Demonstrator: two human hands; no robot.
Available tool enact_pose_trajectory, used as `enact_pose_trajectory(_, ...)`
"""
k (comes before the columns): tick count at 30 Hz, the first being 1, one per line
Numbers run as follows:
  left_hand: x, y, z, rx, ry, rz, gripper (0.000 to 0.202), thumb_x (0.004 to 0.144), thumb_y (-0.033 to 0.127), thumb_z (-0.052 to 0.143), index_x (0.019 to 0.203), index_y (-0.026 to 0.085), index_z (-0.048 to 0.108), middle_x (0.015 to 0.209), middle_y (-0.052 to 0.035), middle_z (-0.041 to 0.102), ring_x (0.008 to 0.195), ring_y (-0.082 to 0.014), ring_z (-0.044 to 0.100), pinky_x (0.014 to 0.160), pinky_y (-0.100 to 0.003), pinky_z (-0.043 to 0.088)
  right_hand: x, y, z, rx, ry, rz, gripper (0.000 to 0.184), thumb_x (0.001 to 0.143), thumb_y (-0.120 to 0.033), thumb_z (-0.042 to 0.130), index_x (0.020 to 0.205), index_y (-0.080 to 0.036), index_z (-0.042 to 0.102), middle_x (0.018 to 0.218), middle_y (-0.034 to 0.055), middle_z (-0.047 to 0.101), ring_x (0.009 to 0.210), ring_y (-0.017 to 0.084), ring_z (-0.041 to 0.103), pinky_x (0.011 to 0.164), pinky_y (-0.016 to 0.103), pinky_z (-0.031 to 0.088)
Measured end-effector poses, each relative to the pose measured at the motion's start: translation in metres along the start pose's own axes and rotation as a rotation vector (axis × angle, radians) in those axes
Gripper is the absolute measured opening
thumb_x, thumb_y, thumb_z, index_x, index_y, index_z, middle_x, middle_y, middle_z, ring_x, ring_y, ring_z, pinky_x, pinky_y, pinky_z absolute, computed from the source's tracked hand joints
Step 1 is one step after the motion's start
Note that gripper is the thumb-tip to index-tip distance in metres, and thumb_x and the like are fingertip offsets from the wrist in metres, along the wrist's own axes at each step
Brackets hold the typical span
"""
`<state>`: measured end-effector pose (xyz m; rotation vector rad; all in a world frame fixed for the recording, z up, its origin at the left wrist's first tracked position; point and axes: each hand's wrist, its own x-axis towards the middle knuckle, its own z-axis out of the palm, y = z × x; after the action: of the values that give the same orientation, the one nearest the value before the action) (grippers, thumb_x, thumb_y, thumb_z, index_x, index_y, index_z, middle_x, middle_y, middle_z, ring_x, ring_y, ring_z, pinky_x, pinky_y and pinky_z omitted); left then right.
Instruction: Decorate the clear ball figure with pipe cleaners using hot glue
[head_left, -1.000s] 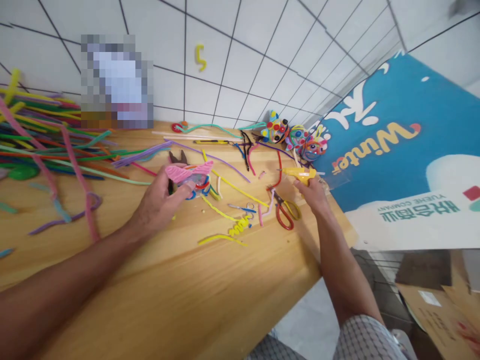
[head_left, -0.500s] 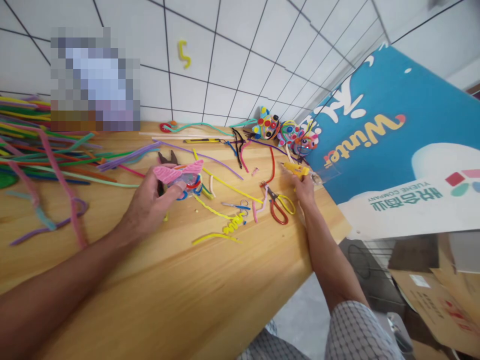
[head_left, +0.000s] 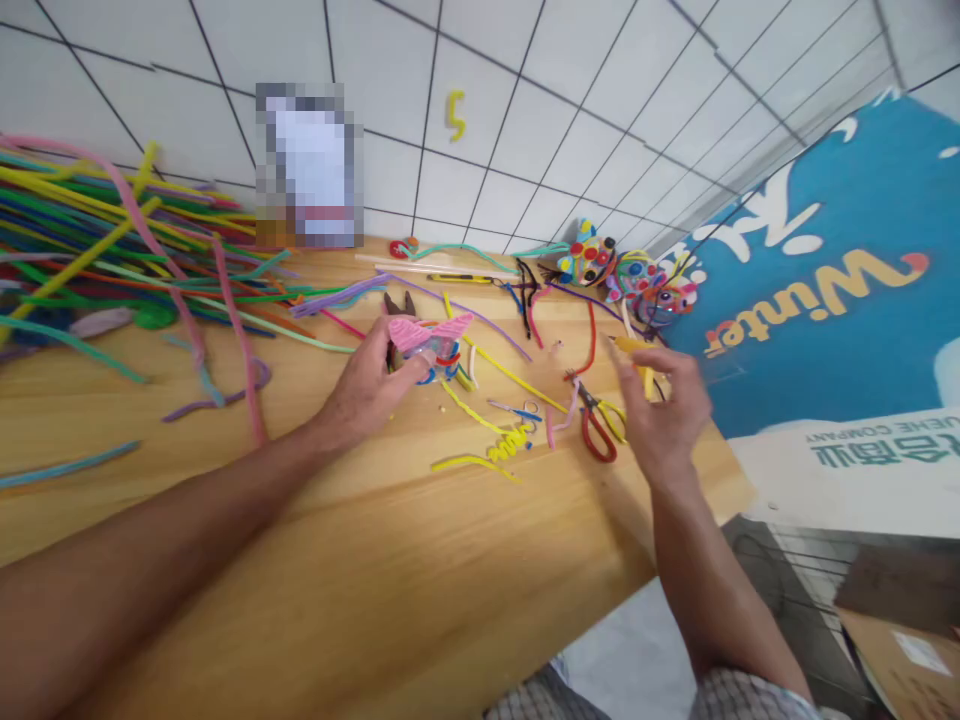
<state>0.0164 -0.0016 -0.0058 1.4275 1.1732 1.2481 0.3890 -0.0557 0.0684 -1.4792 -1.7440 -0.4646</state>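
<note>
In my left hand (head_left: 375,385) is a small clear, rounded craft piece (head_left: 442,362) with red and blue bands and a pink pipe-cleaner strip (head_left: 427,330) across its top. Thumb and fingers grip it above the table. My right hand (head_left: 667,410) is raised at the table's right side, thumb and index finger apart. Behind its fingers shows a yellow glue gun (head_left: 636,347), partly hidden and seemingly resting on the table. Red-and-yellow-handled scissors (head_left: 600,430) lie just left of that hand. Dark-jawed pliers (head_left: 399,303) lie behind my left hand.
Many coloured pipe cleaners (head_left: 112,235) heap at the left. A coiled yellow pipe cleaner (head_left: 508,442) and small blue scissors (head_left: 517,410) lie mid-table. A yellow cutter (head_left: 461,279) and decorated figures (head_left: 589,258) stand along the tiled wall. A blue sign board (head_left: 810,270) bounds the right.
The view has swung left, so things sit farther right. My right hand has lifted off the glue gun toward me, its fingers spreading. My left hand keeps hold of the craft piece.
</note>
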Motion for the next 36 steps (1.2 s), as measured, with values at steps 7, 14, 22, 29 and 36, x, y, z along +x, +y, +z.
enact_pose_trajectory(7, 0.000, 0.001, 0.001, 0.045, -0.022, 0.028, 0.042, 0.094, 0.051, 0.073, 0.126, 0.025, 0.066, 0.122, -0.0069, 0.077, 0.114, -0.0307, 0.071, 0.106, -0.050, 0.056, 0.014, -0.102, 0.081, 0.443, -0.324, -0.491, 0.020, 0.110, -0.017, 0.065, 0.124, -0.028, 0.073, 0.120, 0.0095, 0.083, 0.111, 0.025, 0.078, 0.099, 0.044, 0.063)
enact_pose_trajectory(14, 0.001, 0.010, 0.002, 0.025, -0.044, 0.056, 0.039, 0.095, 0.050, 0.070, 0.121, 0.022, 0.064, 0.116, -0.0063, 0.076, 0.104, -0.0265, 0.070, 0.097, -0.044, 0.057, 0.023, -0.104, 0.112, 0.546, -0.353, -0.489, 0.015, 0.112, -0.023, 0.068, 0.125, -0.027, 0.074, 0.123, 0.0104, 0.083, 0.117, 0.026, 0.077, 0.102, 0.044, 0.064)
enact_pose_trajectory(22, 0.001, 0.007, 0.003, -0.002, -0.031, 0.060, 0.037, 0.095, 0.048, 0.071, 0.121, 0.022, 0.065, 0.113, -0.0061, 0.075, 0.105, -0.0269, 0.070, 0.096, -0.043, 0.058, 0.017, -0.108, 0.115, 0.635, -0.444, -0.385, 0.013, 0.114, -0.030, 0.064, 0.104, -0.027, 0.072, 0.104, 0.0067, 0.080, 0.100, 0.023, 0.075, 0.090, 0.041, 0.061)
enact_pose_trajectory(29, -0.001, 0.006, 0.002, -0.050, -0.037, 0.046, 0.040, 0.101, 0.053, 0.066, 0.125, 0.022, 0.066, 0.117, -0.0066, 0.074, 0.103, -0.0259, 0.071, 0.091, -0.042, 0.062, 0.015, -0.115, 0.110, 0.706, -0.319, -0.342, 0.011, 0.111, -0.024, 0.068, 0.100, -0.026, 0.066, 0.093, 0.0015, 0.076, 0.088, 0.019, 0.073, 0.081, 0.035, 0.057)
enact_pose_trajectory(36, -0.002, 0.008, 0.003, -0.030, -0.017, 0.039, 0.040, 0.099, 0.053, 0.067, 0.126, 0.023, 0.065, 0.115, -0.0057, 0.075, 0.100, -0.0247, 0.072, 0.092, -0.042, 0.062, 0.010, -0.127, 0.112, 0.676, -0.351, -0.194, 0.012, 0.101, -0.017, 0.068, 0.092, -0.025, 0.067, 0.086, -0.0008, 0.076, 0.077, 0.017, 0.069, 0.076, 0.033, 0.056)
